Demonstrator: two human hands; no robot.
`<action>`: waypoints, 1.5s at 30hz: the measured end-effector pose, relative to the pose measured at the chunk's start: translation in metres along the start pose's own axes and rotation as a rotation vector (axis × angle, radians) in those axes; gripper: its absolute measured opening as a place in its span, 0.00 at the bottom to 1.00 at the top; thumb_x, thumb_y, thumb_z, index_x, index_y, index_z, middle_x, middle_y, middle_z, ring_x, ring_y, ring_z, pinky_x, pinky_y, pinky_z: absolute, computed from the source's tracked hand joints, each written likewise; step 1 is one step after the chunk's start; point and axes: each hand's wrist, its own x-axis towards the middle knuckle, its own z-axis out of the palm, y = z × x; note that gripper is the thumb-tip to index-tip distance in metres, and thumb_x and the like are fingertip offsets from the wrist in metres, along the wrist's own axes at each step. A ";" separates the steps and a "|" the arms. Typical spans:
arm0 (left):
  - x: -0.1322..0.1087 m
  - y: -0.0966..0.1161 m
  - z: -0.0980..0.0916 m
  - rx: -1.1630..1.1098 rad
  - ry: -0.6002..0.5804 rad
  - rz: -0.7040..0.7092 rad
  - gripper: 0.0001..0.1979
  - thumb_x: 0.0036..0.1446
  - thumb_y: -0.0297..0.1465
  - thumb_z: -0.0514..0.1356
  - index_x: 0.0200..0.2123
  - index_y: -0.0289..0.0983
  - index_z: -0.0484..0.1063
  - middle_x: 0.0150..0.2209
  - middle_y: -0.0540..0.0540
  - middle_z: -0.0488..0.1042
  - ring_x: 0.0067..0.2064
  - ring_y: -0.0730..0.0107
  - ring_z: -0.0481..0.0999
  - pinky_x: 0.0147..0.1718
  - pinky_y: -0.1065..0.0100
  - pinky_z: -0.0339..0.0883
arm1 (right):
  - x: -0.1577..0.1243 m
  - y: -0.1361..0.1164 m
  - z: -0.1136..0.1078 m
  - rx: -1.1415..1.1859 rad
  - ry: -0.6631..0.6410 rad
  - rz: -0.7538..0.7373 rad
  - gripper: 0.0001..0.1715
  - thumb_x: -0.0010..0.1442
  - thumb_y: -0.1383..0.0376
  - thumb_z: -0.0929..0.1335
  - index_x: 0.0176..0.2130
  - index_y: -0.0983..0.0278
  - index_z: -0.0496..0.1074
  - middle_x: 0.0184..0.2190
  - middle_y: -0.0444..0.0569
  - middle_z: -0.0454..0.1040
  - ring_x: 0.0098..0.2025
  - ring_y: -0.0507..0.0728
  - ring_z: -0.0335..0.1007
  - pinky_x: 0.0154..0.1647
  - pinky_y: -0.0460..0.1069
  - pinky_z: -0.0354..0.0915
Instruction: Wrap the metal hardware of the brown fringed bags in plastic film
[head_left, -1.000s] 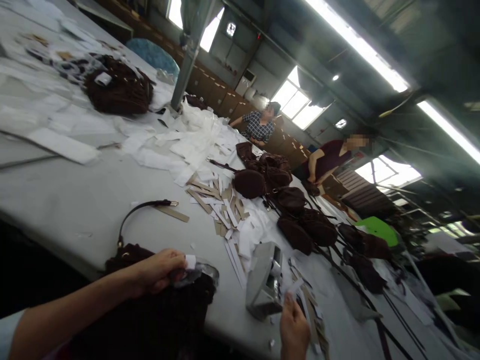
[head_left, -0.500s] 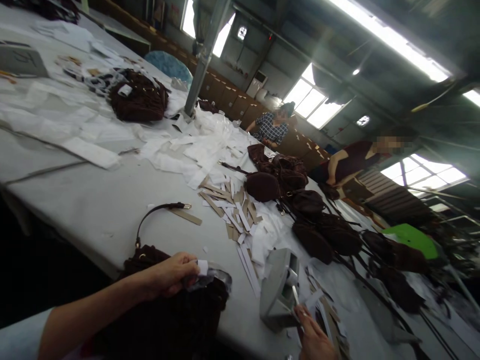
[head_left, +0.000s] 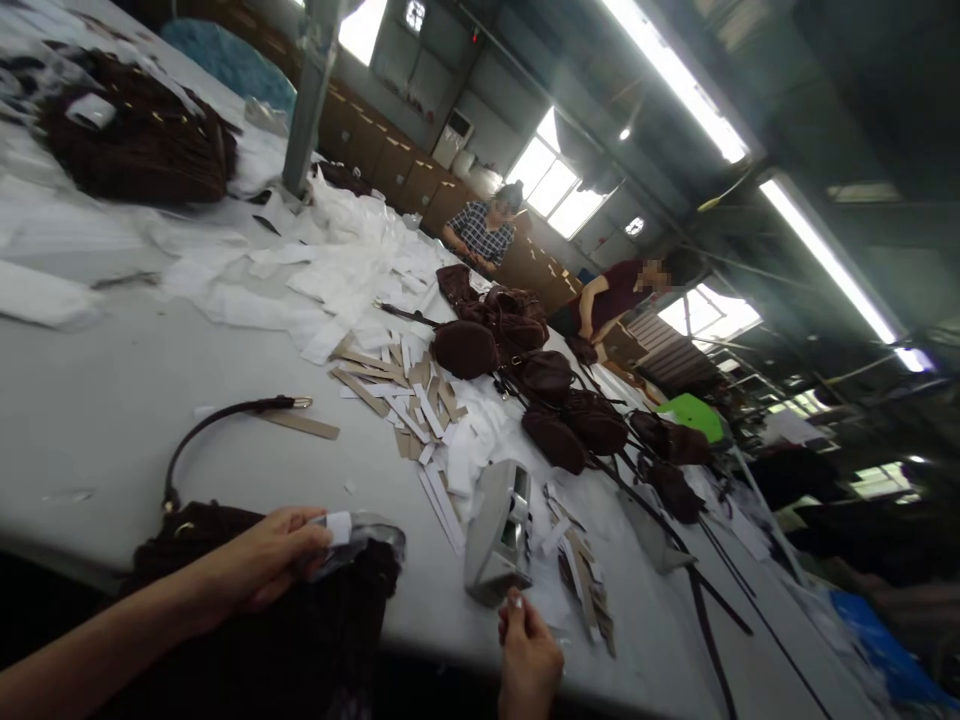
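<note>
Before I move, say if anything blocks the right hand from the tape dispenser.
Nothing visible does; the right hand is close to the tape dispenser, and loose strips lie to either side of it.

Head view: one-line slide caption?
Left-hand grip holds crumpled clear plastic at a dark-brown soft handbag; right-hand grip is near a grey angular tape dispenser.

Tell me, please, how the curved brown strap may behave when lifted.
The strap probably bends with some spring: it lies in a smooth curve. The metal buckle may weigh its tip down. Joined to the bag, it likely pivots there.
</note>
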 end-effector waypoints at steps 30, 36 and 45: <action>-0.037 0.017 0.039 0.678 0.183 0.352 0.03 0.57 0.30 0.54 0.30 0.38 0.66 0.26 0.53 0.69 0.28 0.72 0.66 0.27 0.72 0.54 | -0.142 -0.092 0.093 0.380 -0.845 0.150 0.32 0.46 0.40 0.71 0.20 0.67 0.70 0.13 0.39 0.59 0.17 0.46 0.48 0.18 0.44 0.48; -0.036 0.018 0.042 0.543 0.233 0.334 0.09 0.59 0.35 0.55 0.29 0.36 0.67 0.24 0.52 0.67 0.26 0.72 0.65 0.26 0.73 0.56 | -0.148 -0.066 0.111 0.520 -0.713 0.236 0.30 0.45 0.42 0.73 0.21 0.66 0.69 0.13 0.38 0.61 0.16 0.45 0.50 0.17 0.42 0.52; -0.022 0.010 0.049 -0.110 0.107 0.201 0.22 0.52 0.51 0.59 0.27 0.37 0.62 0.18 0.56 0.60 0.17 0.80 0.56 0.15 0.76 0.50 | -0.144 -0.063 0.119 0.381 -0.600 -0.034 0.29 0.49 0.42 0.69 0.18 0.63 0.66 0.12 0.40 0.62 0.16 0.48 0.54 0.18 0.44 0.54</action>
